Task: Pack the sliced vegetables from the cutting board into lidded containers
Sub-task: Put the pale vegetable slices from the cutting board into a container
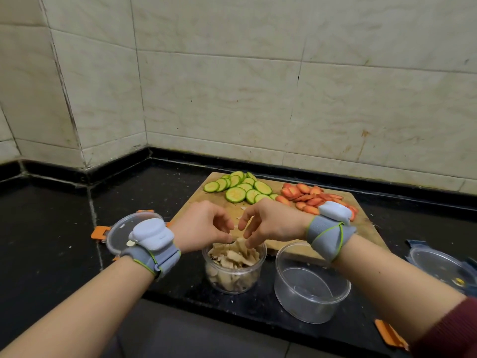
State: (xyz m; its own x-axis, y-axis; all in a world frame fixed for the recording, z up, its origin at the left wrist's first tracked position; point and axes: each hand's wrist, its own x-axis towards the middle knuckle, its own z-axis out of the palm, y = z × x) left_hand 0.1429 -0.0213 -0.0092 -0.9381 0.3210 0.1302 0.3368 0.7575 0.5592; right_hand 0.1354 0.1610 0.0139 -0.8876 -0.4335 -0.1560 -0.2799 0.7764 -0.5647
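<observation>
A wooden cutting board (196,205) lies on the black counter with green cucumber slices (240,188) at its back and orange carrot slices (309,196) to their right. In front of the board stands a small clear container (233,277) heaped with beige slices (232,254). My left hand (204,226) and my right hand (271,223) hover together just over its mouth, fingers curled downward. The right fingertips pinch beige slices at the top of the heap. The left fingertips sit at the heap's edge; whether they hold a slice is hidden.
An empty wider clear container (312,282) stands to the right of the full one. A clear lid with orange clips (116,236) lies left, behind my wrist. A blue-clipped lid (438,264) lies at the far right, and an orange clip (389,332) shows near the counter's front edge.
</observation>
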